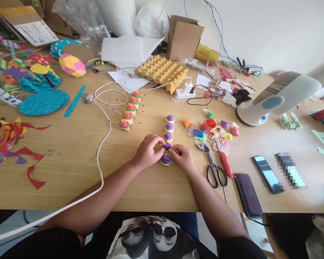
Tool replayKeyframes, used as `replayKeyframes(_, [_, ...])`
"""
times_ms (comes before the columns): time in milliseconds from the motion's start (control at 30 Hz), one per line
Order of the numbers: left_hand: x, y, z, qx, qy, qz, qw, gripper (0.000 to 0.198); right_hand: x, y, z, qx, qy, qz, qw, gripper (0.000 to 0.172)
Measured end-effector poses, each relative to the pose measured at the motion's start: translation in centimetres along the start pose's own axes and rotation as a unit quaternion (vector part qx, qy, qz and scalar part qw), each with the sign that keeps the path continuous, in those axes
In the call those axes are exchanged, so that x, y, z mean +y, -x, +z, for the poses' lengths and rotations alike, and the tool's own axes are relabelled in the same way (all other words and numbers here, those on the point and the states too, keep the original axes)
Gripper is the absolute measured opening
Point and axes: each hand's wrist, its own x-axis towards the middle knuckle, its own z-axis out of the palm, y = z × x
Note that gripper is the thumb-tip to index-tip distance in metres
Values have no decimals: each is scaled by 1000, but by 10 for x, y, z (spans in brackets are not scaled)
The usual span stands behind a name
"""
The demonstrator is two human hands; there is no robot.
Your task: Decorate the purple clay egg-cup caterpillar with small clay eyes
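The left hand (pixel 149 152) and right hand (pixel 183 157) meet at one purple-capped strip (pixel 168 136) of five bumps, lying on the table (pixel 151 194) before the person; each has thumb and forefinger at the second-nearest cap, but I cannot tell whether either is clamped on it. One red-capped strip (pixel 128 115), also five bumps, lies left; one pair of scissors (pixel 212 167) lies right.

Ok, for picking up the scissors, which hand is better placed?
Probably the right hand: it is nearer the scissors, which lie on its own side. The left hand is across the purple-topped strip and would likely have to reach over.
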Motion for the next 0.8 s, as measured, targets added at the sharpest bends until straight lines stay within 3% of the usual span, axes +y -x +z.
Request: replayKeyframes(800, [-1, 1, 3, -10, 23, -43, 999, 22, 3, 2, 4, 18, 19, 2, 1000, 25])
